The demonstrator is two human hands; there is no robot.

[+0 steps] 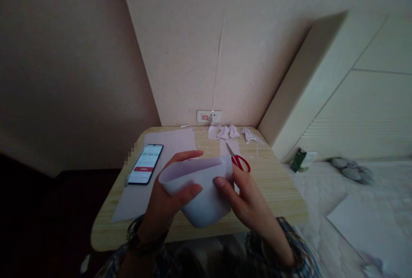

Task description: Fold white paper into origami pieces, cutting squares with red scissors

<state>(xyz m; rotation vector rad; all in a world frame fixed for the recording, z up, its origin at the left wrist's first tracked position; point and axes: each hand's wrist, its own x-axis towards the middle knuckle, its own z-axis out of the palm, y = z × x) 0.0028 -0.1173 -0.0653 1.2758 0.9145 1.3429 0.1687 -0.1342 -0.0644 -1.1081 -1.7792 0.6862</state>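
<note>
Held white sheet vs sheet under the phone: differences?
The curled white paper sheet is bent over, pinched by left hand and right hand; the flat white paper sheet lies spread on the wooden table, black phone on it, ungripped. Both plain white.

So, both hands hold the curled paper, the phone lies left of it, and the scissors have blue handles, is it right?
No, the scissors have red handles, not blue; the head view shows it. The rest is right: the left hand and right hand hold the curled paper, and the phone lies left of it.
</note>
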